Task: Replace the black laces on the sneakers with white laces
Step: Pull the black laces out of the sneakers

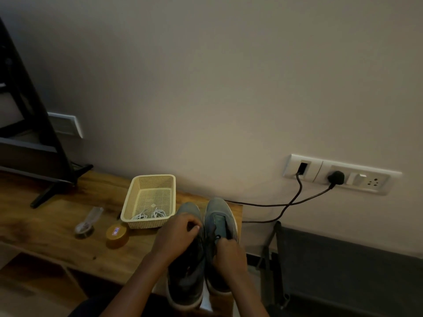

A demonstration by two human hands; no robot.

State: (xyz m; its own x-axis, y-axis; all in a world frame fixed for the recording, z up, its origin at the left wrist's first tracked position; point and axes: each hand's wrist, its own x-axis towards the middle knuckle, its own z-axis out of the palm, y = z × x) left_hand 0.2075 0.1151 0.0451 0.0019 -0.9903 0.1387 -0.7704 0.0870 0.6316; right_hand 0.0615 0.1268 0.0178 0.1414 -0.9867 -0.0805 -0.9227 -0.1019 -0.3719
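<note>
Two grey-blue sneakers stand side by side at the right end of the wooden table (pixel 57 225), toes toward the wall. My left hand (pixel 176 234) lies over the left sneaker (pixel 186 277), fingers curled at its black lace. My right hand (pixel 229 250) pinches the black lace (pixel 216 237) of the right sneaker (pixel 218 216) near the tongue. White laces (pixel 150 213) lie coiled in the cream plastic basket (pixel 137 197) just left of the shoes.
A round yellow container (pixel 116 235) and a clear plastic wrapper (pixel 88 221) lie left of the basket. A black TV stand foot (pixel 55 188) rests on the far left. Cables (pixel 286 204) run from a wall socket panel (pixel 338 173) down past the table's right edge.
</note>
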